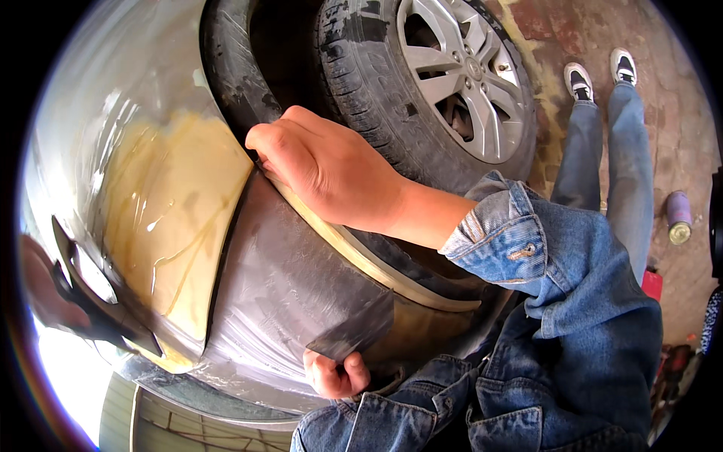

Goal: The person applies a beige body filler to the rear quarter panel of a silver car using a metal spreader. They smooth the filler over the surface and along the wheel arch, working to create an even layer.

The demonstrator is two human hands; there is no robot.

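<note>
Car (143,90) fills the L side, seen at a steep tilt; its wheel (473,69) sits up top, inside the dark wheel arch (235,68). Grey sheet (290,260), prob. a thin film, lies on the bodywork by the arch, w/ streaky creases toward its lower L and a cut edge at its R end. Yellowish wet panel (173,218) is just beside it, across a black seam (219,279); tan strip (358,251) runs along the sheet's arch side.

R hand (324,169) is at the sheet's top end by the seam, curled nearly into a fist, fingertips hidden: can't tell if it has hold of anything. L hand (337,374), smaller in view, has fingers curled tight at the sheet's lower corner, apparently pinching it.

Step in hand, I'd judge: tensioning & fitting the sheet along the arch. Next move prob. calls for an even pull btwn both hands, edge lined up w/ the strip, no extra creases.
</note>
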